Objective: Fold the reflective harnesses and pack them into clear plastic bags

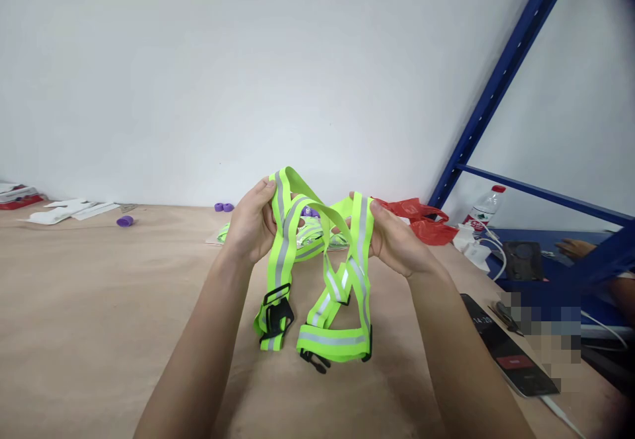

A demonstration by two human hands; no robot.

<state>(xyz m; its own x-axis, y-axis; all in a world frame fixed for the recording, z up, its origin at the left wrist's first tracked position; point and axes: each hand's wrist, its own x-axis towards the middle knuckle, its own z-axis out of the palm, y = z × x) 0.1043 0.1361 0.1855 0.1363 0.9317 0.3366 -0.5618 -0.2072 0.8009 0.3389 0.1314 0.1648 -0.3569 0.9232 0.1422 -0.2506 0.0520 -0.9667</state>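
Observation:
A neon yellow-green reflective strap harness (317, 280) with grey reflective stripes and black buckles hangs above the brown table (89, 320). My left hand (252, 222) pinches one strap near its top. My right hand (394, 235) grips another strap on the right side. The lower loops and black buckles rest on the table between my forearms. More of the same green straps lie behind, partly hidden by my hands.
A phone (510, 354) lies at the right by my right forearm, with scissors beside it. A red plastic bag (421, 217), a water bottle (483, 206), a white charger and a blue shelf frame (501, 75) stand at right. Purple caps (125, 221) and white papers lie far left. Another person's hand (575, 248) shows at far right.

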